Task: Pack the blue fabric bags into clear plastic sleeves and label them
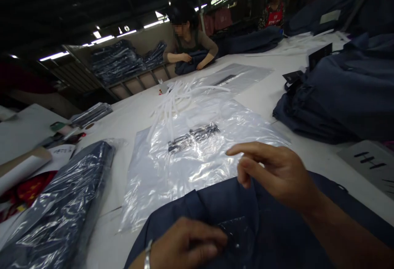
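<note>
A dark navy garment (277, 224) lies in front of me at the table's near edge. My left hand (187, 240), with a silver bracelet at the wrist, rests low over it. Its fingers are curled together beside a small clear plastic piece (237, 232) on the cloth; what they grip, if anything, is hidden. Above the garment's far edge is my right hand (273, 174), index finger stretched out, the other fingers loosely bent, and nothing visible in it. Just beyond lie clear plastic bags (197, 170) with a black printed strip, white cords (172, 105) lying across them.
Plastic-wrapped navy clothes (67, 203) lie at left, beside papers (24, 170). On the right are a navy garment pile (341, 96) with black tags and a marked white sheet (369, 164). Across the white table (258, 84), a co-worker (191, 47) handles dark cloth.
</note>
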